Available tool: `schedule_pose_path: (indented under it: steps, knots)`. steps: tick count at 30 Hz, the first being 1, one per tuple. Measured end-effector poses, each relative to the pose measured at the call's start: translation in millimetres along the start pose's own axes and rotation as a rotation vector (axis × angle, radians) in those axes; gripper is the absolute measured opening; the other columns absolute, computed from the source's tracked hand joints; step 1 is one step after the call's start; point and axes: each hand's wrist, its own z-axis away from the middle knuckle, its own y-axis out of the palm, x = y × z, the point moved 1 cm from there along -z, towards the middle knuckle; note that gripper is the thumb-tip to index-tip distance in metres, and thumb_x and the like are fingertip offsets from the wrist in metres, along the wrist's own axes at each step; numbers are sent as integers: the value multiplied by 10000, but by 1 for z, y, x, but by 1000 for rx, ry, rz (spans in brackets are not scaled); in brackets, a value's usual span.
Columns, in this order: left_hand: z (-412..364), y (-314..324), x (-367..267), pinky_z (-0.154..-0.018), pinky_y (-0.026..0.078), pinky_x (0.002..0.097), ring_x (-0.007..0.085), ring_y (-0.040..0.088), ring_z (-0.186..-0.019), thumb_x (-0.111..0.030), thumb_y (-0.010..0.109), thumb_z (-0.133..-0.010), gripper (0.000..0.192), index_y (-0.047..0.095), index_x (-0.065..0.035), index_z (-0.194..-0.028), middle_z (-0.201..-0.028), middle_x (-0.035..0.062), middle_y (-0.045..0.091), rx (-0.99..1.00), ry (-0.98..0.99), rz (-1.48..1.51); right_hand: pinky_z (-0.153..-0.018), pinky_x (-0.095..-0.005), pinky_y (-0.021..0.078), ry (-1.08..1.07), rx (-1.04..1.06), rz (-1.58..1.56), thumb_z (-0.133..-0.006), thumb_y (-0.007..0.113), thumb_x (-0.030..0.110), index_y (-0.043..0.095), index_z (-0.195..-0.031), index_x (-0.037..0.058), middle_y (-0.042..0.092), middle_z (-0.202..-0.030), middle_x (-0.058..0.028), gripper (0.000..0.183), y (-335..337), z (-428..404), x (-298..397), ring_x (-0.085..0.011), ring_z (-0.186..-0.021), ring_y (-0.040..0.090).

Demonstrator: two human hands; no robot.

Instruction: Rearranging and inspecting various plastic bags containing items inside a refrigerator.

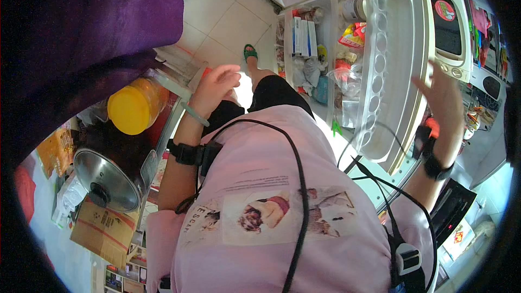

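Note:
An open refrigerator door [423, 40] stands in front of me on the right, its inner shelves facing me. Its clear egg rack [378, 65] has round holes, with a white door bin [401, 73] beside it. My right hand [443, 97] is at the door's outer edge, thumb and fingers apart; whether it touches the edge is unclear. My left hand [215, 89], above my leg, has loosely bent fingers and nothing visible in it. Other door shelves hold white-and-blue boxes [304, 36], a jar [353, 9], a red-and-yellow packet [352, 36] and bagged food [311, 71].
On the left are a yellow-lidded container [129, 108], a pot's glass lid [108, 179] and a cardboard box [103, 228]. A purple cloth [122, 8] hangs at the upper left. A microwave oven [449, 34] stands beyond the door. Black cables [299, 162] cross my shirt.

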Motion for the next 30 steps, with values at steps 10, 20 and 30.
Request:
schedule_pose_path:
  steps: [10, 20, 30]
  knots:
    - [-30, 49, 8, -590, 416, 193, 76, 533, -694, -224, 579, -807, 286, 543, -12, -995, -792, 18, 574, 140, 52, -158, -876, -385, 404, 151, 63, -221, -712, 615, 140, 239, -1329, 133, 426, -1239, -179, 722, 59, 81, -17, -313, -1110, 447]
    - [-51, 63, 60, -638, 430, 227, 94, 549, -757, -243, 566, -816, 264, 555, -64, -1010, -887, 12, 587, 197, -117, -253, -838, -381, 432, 190, -138, -385, -772, 592, 179, 271, -1327, 180, 447, -1238, -139, 641, 87, 93, -33, -270, -1058, 500]
    - [-56, 81, 89, -636, 435, 242, 104, 557, -769, -247, 572, -799, 250, 567, -88, -991, -898, 14, 584, 124, -132, -405, -911, -364, 373, 170, -336, -581, -801, 565, 198, 339, -1291, 103, 405, -1269, -134, 548, 133, 120, -60, -260, -1120, 437]
